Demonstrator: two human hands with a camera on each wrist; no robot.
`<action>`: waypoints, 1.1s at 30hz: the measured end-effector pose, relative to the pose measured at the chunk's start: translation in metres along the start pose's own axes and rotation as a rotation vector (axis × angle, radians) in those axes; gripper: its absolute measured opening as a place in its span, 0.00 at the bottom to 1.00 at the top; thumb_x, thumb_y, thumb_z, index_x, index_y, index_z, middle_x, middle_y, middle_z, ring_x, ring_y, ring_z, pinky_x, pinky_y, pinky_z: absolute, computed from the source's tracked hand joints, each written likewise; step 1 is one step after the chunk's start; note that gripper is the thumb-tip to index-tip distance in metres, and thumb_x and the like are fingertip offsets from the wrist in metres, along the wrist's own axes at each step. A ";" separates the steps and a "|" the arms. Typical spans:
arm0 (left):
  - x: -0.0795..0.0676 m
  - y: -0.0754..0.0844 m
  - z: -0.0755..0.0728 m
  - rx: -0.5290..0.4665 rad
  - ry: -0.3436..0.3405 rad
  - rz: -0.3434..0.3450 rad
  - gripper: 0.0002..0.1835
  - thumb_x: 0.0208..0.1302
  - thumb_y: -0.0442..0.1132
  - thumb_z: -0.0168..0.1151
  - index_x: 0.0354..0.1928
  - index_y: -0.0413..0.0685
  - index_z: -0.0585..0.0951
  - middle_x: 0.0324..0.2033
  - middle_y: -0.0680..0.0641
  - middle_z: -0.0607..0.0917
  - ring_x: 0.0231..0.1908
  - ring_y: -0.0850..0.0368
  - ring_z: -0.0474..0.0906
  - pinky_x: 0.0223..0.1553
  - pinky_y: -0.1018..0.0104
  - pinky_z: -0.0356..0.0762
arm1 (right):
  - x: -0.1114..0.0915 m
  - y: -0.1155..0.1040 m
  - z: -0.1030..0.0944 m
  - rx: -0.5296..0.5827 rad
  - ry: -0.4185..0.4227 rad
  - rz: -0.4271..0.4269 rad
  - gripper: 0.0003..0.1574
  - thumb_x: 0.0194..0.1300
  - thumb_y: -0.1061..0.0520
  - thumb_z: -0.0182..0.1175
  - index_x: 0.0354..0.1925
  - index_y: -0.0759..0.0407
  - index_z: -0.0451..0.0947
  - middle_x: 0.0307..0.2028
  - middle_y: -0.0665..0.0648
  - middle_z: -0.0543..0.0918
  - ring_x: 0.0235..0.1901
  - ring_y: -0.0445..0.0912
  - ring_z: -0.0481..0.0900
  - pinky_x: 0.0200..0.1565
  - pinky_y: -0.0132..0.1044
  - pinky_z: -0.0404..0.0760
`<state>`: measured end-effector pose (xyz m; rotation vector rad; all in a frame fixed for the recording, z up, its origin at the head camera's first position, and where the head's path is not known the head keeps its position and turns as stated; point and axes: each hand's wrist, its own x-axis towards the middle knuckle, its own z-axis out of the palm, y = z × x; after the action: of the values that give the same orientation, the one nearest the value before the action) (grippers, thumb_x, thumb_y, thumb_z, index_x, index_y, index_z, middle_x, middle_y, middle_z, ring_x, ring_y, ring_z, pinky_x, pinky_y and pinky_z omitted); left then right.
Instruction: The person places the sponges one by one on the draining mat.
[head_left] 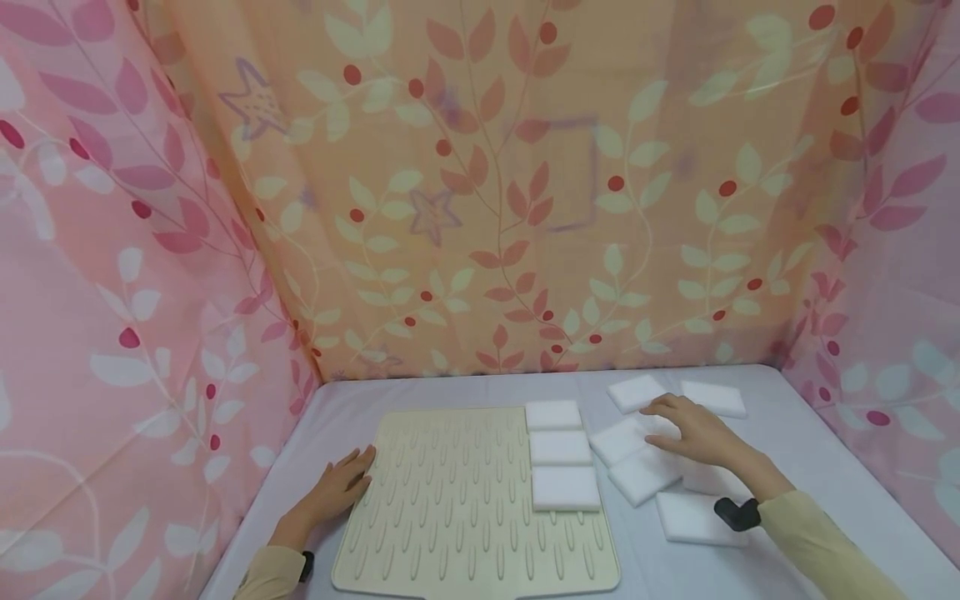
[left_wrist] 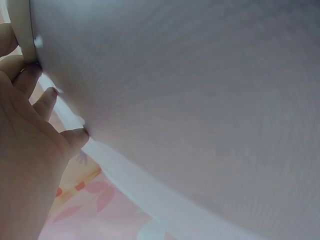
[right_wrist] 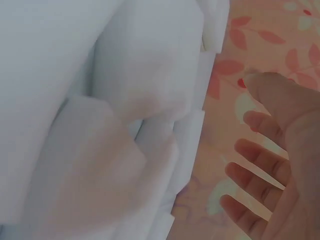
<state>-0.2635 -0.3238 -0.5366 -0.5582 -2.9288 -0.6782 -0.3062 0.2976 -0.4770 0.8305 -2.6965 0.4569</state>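
Observation:
A beige ridged mat [head_left: 438,500] lies on the table, with three white sponge blocks in a column along its right side: a back one [head_left: 553,415], a middle one [head_left: 560,448] and a front one [head_left: 566,488]. My left hand [head_left: 341,485] rests at the mat's left edge, fingertips touching it. Over the loose white blocks [head_left: 643,475] to the right of the mat, my right hand [head_left: 693,429] hovers with fingers spread and nothing held. In the right wrist view, that hand [right_wrist: 275,155] is apart from the blocks [right_wrist: 145,55].
More loose blocks lie at the back right, one [head_left: 633,392] beside another [head_left: 715,399]. A further block [head_left: 697,518] sits near the right wrist. White cloth [head_left: 780,467] covers the table. Patterned curtains [head_left: 480,183] enclose its back and sides.

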 end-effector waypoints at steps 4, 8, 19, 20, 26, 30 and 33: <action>-0.002 0.001 0.000 -0.003 -0.001 -0.004 0.29 0.66 0.39 0.54 0.66 0.37 0.62 0.64 0.37 0.66 0.64 0.32 0.58 0.53 0.23 0.43 | -0.003 0.015 -0.003 -0.029 0.033 0.011 0.27 0.56 0.46 0.65 0.50 0.58 0.78 0.46 0.58 0.78 0.45 0.55 0.76 0.43 0.54 0.74; -0.003 0.002 -0.001 -0.005 -0.001 -0.005 0.29 0.65 0.39 0.54 0.66 0.36 0.62 0.64 0.36 0.66 0.64 0.32 0.58 0.53 0.23 0.43 | -0.008 0.029 -0.006 -0.055 0.071 0.030 0.26 0.55 0.49 0.66 0.50 0.60 0.78 0.46 0.62 0.77 0.45 0.59 0.75 0.42 0.57 0.74; -0.005 0.006 -0.003 -0.016 -0.020 -0.022 0.29 0.66 0.38 0.53 0.66 0.35 0.61 0.64 0.36 0.65 0.64 0.32 0.57 0.54 0.23 0.41 | -0.024 0.078 -0.011 -0.112 0.037 0.211 0.30 0.58 0.49 0.62 0.54 0.64 0.73 0.49 0.69 0.73 0.47 0.65 0.71 0.42 0.65 0.68; -0.005 0.006 -0.002 -0.017 -0.019 -0.021 0.29 0.66 0.38 0.53 0.66 0.35 0.61 0.64 0.36 0.65 0.64 0.32 0.57 0.54 0.23 0.41 | -0.026 0.082 -0.011 -0.113 0.039 0.224 0.30 0.58 0.49 0.62 0.55 0.64 0.73 0.49 0.69 0.73 0.48 0.66 0.70 0.43 0.65 0.68; -0.005 0.004 -0.001 -0.008 -0.013 -0.016 0.29 0.66 0.39 0.53 0.66 0.35 0.62 0.64 0.36 0.66 0.64 0.32 0.57 0.54 0.23 0.42 | -0.033 0.100 -0.014 -0.108 0.022 0.314 0.33 0.60 0.46 0.60 0.56 0.66 0.69 0.51 0.73 0.69 0.50 0.69 0.66 0.45 0.68 0.65; -0.004 0.002 -0.001 -0.007 -0.017 -0.027 0.30 0.66 0.40 0.53 0.67 0.37 0.61 0.65 0.38 0.65 0.65 0.33 0.57 0.55 0.24 0.42 | -0.036 0.108 -0.015 -0.112 0.023 0.337 0.34 0.60 0.46 0.60 0.57 0.68 0.68 0.52 0.74 0.68 0.50 0.70 0.66 0.45 0.69 0.65; -0.002 0.002 -0.002 -0.012 -0.014 -0.027 0.30 0.66 0.40 0.53 0.67 0.37 0.61 0.65 0.38 0.66 0.65 0.34 0.57 0.55 0.24 0.42 | -0.037 0.113 -0.015 -0.105 0.021 0.355 0.35 0.60 0.47 0.59 0.57 0.69 0.67 0.52 0.76 0.67 0.50 0.71 0.65 0.44 0.69 0.65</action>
<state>-0.2606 -0.3240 -0.5343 -0.5271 -2.9521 -0.6976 -0.3399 0.4101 -0.5009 0.3150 -2.8249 0.3897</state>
